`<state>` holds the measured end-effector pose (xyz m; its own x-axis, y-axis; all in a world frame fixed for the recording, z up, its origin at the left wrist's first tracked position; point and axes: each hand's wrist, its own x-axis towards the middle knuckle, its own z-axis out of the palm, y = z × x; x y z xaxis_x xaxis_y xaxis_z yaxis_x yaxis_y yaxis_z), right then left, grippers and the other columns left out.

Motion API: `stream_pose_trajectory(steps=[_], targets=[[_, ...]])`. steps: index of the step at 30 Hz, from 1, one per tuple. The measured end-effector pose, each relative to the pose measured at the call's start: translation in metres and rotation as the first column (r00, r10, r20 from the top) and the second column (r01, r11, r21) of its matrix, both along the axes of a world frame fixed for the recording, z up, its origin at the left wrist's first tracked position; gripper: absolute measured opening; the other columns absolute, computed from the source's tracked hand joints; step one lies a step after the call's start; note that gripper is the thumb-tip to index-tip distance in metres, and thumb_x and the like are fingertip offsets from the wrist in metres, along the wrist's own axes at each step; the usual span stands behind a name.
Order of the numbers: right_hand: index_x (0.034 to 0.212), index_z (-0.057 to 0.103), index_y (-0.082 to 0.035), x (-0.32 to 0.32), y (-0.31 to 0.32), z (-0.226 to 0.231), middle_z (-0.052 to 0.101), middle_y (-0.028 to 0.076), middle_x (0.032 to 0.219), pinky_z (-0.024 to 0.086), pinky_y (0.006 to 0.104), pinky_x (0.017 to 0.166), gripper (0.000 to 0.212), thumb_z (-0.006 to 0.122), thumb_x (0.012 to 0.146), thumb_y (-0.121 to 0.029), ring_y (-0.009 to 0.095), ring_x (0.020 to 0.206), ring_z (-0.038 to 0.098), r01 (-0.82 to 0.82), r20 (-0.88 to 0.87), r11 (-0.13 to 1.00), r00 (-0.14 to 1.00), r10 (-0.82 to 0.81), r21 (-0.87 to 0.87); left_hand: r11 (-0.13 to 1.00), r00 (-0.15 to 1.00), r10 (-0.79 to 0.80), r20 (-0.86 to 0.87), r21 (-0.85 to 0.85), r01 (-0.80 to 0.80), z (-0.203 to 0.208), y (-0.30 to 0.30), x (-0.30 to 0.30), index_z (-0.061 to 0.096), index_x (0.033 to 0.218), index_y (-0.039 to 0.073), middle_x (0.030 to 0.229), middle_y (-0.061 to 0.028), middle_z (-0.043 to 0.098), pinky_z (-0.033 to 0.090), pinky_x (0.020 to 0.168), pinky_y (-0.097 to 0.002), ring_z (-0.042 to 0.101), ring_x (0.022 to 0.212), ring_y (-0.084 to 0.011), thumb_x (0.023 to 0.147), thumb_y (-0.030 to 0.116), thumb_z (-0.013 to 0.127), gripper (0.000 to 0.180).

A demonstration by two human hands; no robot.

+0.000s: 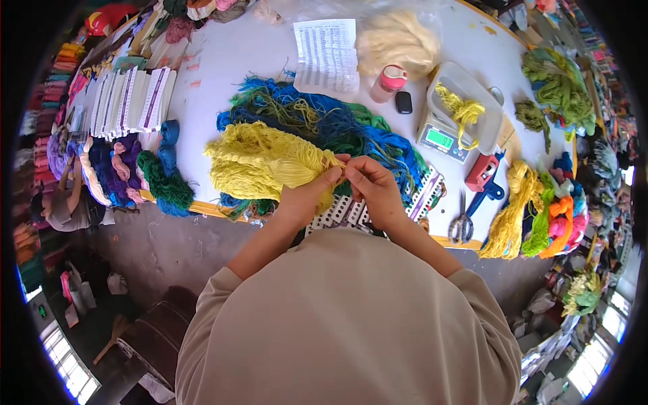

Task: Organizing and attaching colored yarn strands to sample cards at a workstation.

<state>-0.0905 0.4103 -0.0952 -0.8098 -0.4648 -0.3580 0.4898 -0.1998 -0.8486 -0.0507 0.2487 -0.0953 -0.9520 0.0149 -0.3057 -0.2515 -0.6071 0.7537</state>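
Both pinched on yellow yarn hank [260, 160]: left hand [307, 196] steadying, right hand [373, 189] teasing strands, above white tabletop [229, 67].

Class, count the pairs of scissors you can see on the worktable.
1: the scissors lie near the table's front edge, right of the right hand, below the red-and-blue tool. Yarn piles could hide others.

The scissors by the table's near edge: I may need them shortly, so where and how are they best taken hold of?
Probably by the handle loops. The scissors lie flat on the white table, loops toward the near edge and blades pointing away toward the red and blue tool. The right hand, now pinching yellow yarn with the left hand, could come from the near side.
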Motion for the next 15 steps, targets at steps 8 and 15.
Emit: stream_pose_trajectory(steps=[8,15], targets=[[0.103,0.062,-0.008,-0.0006,-0.0078,0.0012,0.056,-0.004,0.075,0.036,0.0186,0.054,0.009,0.061,0.096,-0.015,0.003,0.062,0.046,-0.021,-0.034,0.998,0.999,0.022,0.051,0.983,0.998,-0.005,0.056,0.185,-0.005,0.0013,-0.0014,-0.005,0.061,0.117,-0.002,0.123,-0.0139,0.061,0.046,0.099,-0.0336,0.058,0.112,-0.0193,0.095,0.014,0.062,0.026],[0.096,0.064,-0.007,0.0018,-0.0095,0.0016,0.06,-0.005,0.079,0.037,0.0183,0.053,0.007,0.066,0.093,-0.013,0.002,0.059,0.046,0.028,-0.022,0.999,0.999,-0.027,0.046,0.995,0.998,0.054,0.025,0.077,-0.056,0.0023,0.0027,-0.0027,0.062,0.116,-0.002,0.117,-0.0116,0.064,0.048,0.095,-0.0319,0.06,0.106,-0.0188,0.096,0.015,0.061,0.026]])
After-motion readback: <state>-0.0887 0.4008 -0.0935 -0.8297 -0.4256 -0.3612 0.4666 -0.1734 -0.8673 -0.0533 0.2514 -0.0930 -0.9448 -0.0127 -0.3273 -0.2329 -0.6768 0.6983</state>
